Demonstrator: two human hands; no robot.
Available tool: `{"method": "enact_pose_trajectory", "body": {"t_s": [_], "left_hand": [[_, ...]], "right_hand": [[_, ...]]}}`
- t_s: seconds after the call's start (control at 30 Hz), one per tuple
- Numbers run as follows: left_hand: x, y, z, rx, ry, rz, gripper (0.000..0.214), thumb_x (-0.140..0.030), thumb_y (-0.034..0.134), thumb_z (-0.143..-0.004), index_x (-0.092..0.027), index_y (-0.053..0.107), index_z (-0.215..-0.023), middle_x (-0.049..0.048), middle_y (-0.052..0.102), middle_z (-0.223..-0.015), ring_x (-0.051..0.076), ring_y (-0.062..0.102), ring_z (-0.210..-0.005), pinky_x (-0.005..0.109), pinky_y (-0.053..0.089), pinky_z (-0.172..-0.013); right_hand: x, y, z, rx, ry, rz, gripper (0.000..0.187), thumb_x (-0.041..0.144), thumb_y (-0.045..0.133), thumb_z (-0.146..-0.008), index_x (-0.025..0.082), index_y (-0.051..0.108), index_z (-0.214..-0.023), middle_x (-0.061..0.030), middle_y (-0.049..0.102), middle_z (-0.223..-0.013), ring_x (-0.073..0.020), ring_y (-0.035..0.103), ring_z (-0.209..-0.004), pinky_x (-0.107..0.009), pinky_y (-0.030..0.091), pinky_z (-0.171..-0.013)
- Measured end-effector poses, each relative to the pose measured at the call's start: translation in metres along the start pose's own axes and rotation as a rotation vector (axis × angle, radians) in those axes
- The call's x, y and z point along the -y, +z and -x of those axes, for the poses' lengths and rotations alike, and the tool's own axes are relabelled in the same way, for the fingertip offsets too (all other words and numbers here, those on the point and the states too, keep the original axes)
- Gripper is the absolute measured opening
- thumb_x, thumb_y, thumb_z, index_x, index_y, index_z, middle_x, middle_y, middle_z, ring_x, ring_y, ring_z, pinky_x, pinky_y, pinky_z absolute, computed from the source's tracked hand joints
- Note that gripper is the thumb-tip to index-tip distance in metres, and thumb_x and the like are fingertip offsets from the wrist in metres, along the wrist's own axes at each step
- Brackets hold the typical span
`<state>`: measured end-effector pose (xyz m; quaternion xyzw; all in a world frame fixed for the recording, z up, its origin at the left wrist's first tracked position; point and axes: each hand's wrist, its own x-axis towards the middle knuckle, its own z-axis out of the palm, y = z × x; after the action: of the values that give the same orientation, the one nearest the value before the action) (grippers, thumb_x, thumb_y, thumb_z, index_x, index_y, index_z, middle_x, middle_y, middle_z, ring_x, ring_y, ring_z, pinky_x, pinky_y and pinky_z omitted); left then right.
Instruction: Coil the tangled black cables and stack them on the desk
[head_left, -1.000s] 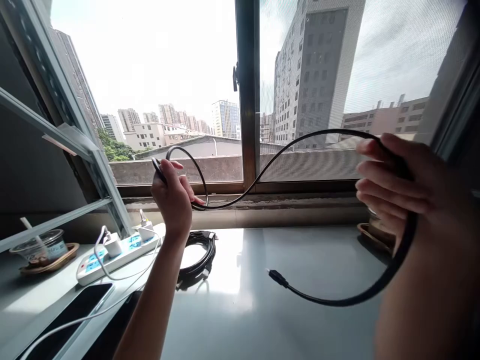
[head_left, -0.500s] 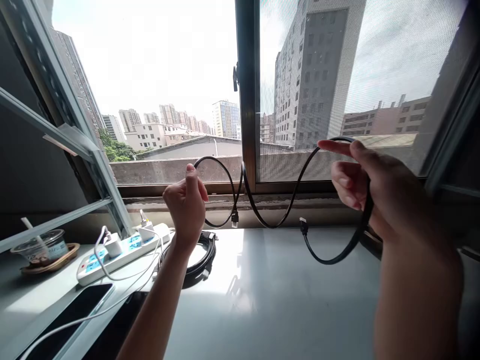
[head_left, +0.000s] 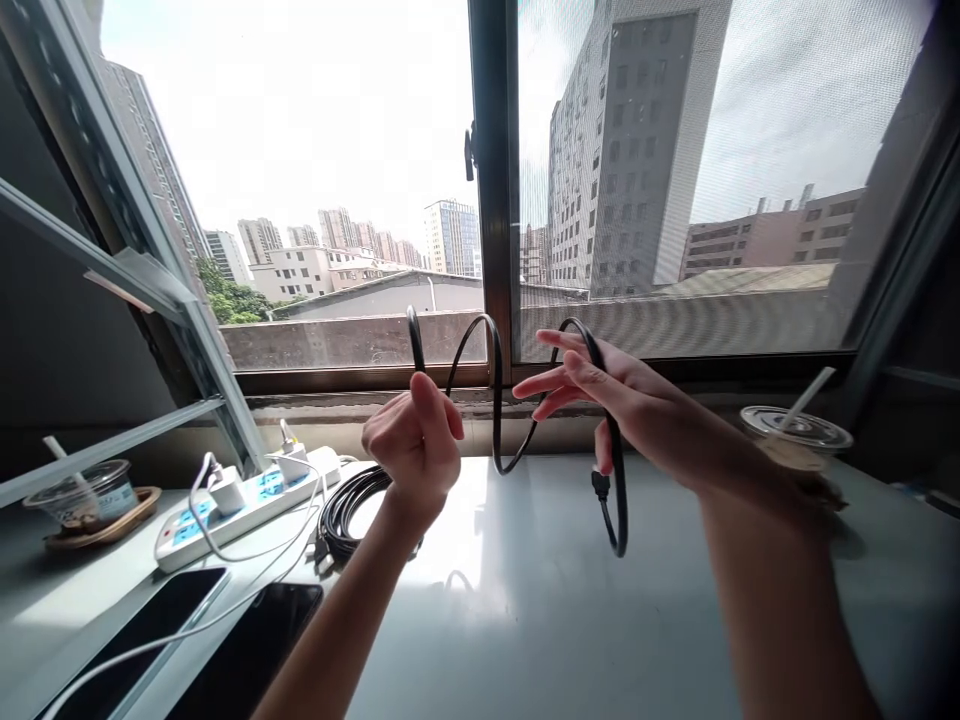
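My left hand (head_left: 412,445) is a fist, thumb up, around a black cable (head_left: 497,400). Part of the cable arches up behind that fist, then sags in a curve between my hands. On the other side, my right hand (head_left: 600,390) holds the cable loosely, with several fingers stretched out and apart. The cable crosses over by the thumb and hangs below in a bend. Its free end, a black connector (head_left: 600,485), dangles under the right fingers. I cannot see the cable's other end.
A coiled black cable (head_left: 341,515) lies behind my left forearm. Left of it are a white power strip (head_left: 247,510) with plugs, a phone (head_left: 142,640) and a dark flat device (head_left: 247,650). Lidded cups stand far left (head_left: 82,500) and right (head_left: 795,430). A window is ahead.
My right hand has moved left and lower, with its fingers spreading. My left hand has shifted right and down. The cable between them has drawn closer together, and the right cup has come into view.
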<state>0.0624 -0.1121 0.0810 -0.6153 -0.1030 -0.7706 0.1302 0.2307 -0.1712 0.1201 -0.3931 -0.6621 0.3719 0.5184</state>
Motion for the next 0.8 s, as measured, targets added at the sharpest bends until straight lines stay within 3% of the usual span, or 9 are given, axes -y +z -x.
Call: {"method": "enact_pose_trajectory", "body": {"t_s": [0.13, 0.3, 0.4, 0.47, 0.6, 0.7, 0.8], "left_hand": [[-0.007, 0.001, 0.003, 0.035, 0.151, -0.051, 0.044, -0.005, 0.04, -0.091, -0.015, 0.04, -0.047, -0.0053, 0.04, -0.039, 0.005, 0.038, -0.036, 0.021, 0.028, -0.043], [-0.016, 0.008, 0.009, 0.234, 0.342, -0.163, 0.038, -0.003, 0.048, -0.081, -0.016, 0.033, -0.049, -0.0062, 0.035, -0.039, 0.005, 0.032, -0.035, 0.025, 0.023, -0.042], [-0.02, 0.014, 0.014, 0.308, 0.351, -0.178, 0.037, -0.006, 0.047, -0.08, -0.016, 0.03, -0.049, -0.0057, 0.034, -0.04, 0.006, 0.032, -0.036, 0.025, 0.023, -0.042], [-0.02, 0.015, 0.017, 0.368, 0.349, -0.206, 0.036, -0.009, 0.046, -0.081, -0.017, 0.032, -0.049, -0.0051, 0.036, -0.04, 0.007, 0.034, -0.036, 0.025, 0.026, -0.042], [-0.019, 0.014, 0.02, 0.62, 0.318, -0.204, 0.037, -0.013, 0.043, -0.085, -0.016, 0.038, -0.048, -0.0041, 0.042, -0.039, 0.007, 0.038, -0.036, 0.024, 0.032, -0.045], [-0.02, 0.014, 0.022, 0.694, 0.285, -0.19, 0.039, -0.015, 0.042, -0.086, -0.016, 0.038, -0.047, -0.0039, 0.041, -0.038, 0.007, 0.036, -0.034, 0.024, 0.03, -0.044], [-0.023, 0.014, 0.019, 0.643, 0.318, -0.212, 0.032, -0.018, 0.044, -0.082, -0.017, 0.04, -0.051, -0.0027, 0.042, -0.042, 0.009, 0.038, -0.038, 0.025, 0.03, -0.044]], "right_hand": [[-0.005, 0.005, -0.004, 0.07, -0.046, -0.004, 0.051, 0.034, 0.043, -0.094, 0.009, 0.037, -0.138, -0.0148, 0.065, -0.107, -0.0184, 0.065, -0.086, -0.015, 0.041, -0.03], [-0.009, 0.011, -0.009, 0.043, -0.167, 0.003, 0.044, 0.047, 0.047, -0.09, 0.014, 0.06, -0.116, -0.0056, 0.067, -0.085, -0.0121, 0.061, -0.069, -0.016, 0.041, -0.042], [-0.011, 0.016, -0.012, 0.025, -0.209, -0.004, 0.041, 0.049, 0.057, -0.083, 0.015, 0.066, -0.104, -0.0029, 0.066, -0.082, -0.0114, 0.061, -0.073, -0.019, 0.047, -0.059], [-0.013, 0.019, -0.013, 0.003, -0.22, -0.02, 0.039, 0.045, 0.065, -0.079, 0.016, 0.066, -0.105, -0.002, 0.067, -0.085, -0.0124, 0.062, -0.08, -0.021, 0.048, -0.07], [-0.018, 0.02, -0.014, -0.096, -0.235, 0.072, 0.042, 0.034, 0.073, -0.073, 0.016, 0.063, -0.109, -0.0033, 0.069, -0.089, -0.0156, 0.064, -0.085, -0.027, 0.049, -0.079], [-0.021, 0.018, -0.015, -0.148, -0.244, 0.15, 0.033, 0.028, 0.067, -0.077, 0.016, 0.064, -0.107, -0.0047, 0.069, -0.089, -0.0174, 0.065, -0.085, -0.029, 0.051, -0.078], [-0.022, 0.013, -0.018, -0.159, -0.251, 0.157, 0.031, 0.027, 0.064, -0.079, 0.015, 0.064, -0.107, -0.0039, 0.068, -0.086, -0.0137, 0.065, -0.068, -0.025, 0.052, -0.063]]}}
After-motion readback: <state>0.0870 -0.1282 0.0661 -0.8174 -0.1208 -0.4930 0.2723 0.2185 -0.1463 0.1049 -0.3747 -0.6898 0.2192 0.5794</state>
